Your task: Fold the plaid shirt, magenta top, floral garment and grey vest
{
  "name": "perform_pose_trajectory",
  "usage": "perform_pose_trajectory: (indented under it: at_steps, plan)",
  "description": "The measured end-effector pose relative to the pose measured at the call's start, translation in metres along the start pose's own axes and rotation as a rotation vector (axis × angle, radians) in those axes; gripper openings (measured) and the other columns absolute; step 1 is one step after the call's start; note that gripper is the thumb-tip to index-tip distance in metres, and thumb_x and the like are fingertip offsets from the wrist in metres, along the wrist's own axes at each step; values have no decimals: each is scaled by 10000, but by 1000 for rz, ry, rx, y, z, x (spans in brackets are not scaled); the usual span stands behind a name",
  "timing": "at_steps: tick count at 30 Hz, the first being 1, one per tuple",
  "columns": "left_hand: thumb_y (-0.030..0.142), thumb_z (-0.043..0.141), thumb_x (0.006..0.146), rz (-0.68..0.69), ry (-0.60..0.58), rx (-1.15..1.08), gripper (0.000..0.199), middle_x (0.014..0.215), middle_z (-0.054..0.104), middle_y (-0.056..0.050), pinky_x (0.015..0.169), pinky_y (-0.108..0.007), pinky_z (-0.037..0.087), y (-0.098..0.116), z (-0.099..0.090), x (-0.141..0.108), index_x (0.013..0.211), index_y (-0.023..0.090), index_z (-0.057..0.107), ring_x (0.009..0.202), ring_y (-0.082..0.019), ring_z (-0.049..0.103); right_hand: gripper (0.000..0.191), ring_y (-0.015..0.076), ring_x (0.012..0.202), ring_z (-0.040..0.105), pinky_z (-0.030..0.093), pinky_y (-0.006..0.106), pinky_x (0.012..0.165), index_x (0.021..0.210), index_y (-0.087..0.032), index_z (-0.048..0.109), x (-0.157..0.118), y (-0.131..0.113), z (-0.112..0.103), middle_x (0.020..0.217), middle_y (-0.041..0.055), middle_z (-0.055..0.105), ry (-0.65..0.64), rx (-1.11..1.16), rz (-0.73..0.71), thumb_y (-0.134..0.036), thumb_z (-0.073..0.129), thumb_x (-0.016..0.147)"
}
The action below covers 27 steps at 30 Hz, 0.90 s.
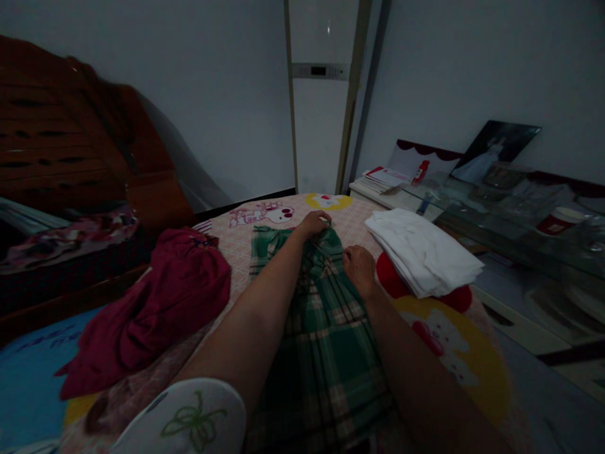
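Note:
A green plaid garment [326,353] with pale and dark lines lies spread down the middle of the cloth-covered surface, its far part gathered in folds. My left hand [316,224] reaches over its far end, fingers curled and closed on the fabric near the top edge. At the garment's right edge, my right hand [360,268] is closed, with its fingertips gripping the cloth there. My forearms cover parts of both sides of the garment, and its near end runs out of view at the bottom.
A crumpled maroon garment [161,309] lies on the left, and folded white cloth [420,249] on the right. Beyond that stands a glass-topped cabinet [501,217] bearing a paper cup [560,221] and a leaning photo [496,151]. A wooden headboard [70,126] rises at left.

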<state>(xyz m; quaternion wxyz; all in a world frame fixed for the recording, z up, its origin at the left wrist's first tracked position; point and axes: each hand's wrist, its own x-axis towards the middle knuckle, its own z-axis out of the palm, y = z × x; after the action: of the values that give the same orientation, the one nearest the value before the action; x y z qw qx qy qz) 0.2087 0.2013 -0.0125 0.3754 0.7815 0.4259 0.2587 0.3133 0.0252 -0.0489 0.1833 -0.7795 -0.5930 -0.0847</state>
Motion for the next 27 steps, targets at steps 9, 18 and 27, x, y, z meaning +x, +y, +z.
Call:
perform_pose_trajectory:
  at_steps: [9,18,27]
  plan:
    - [-10,479,742,10,-12,-32,502,859,731,-44,745,-250,528,0,9,7,1183,119,681,737,-133,645,243,216,914,616,418,301,793,935,-176,709,1,0,-2,966,114,695,-23,37,17,-205,468,924]
    - [-17,542,701,197,4,411,575,1304,624,-110,1095,-314,380,-7,33,7,1240,156,641,1248,-228,543,305,264,1065,564,428,361,914,1136,-188,685,-3,1,1,1143,131,649,-1,85,-81,-339,524,927]
    - [116,534,818,34,281,514,435,1145,699,-100,988,-314,456,-15,-48,-33,1240,133,639,1070,-218,637,305,269,1077,549,406,372,934,1163,-210,676,-4,-4,-3,1185,123,645,-108,7,-171,-331,496,948]
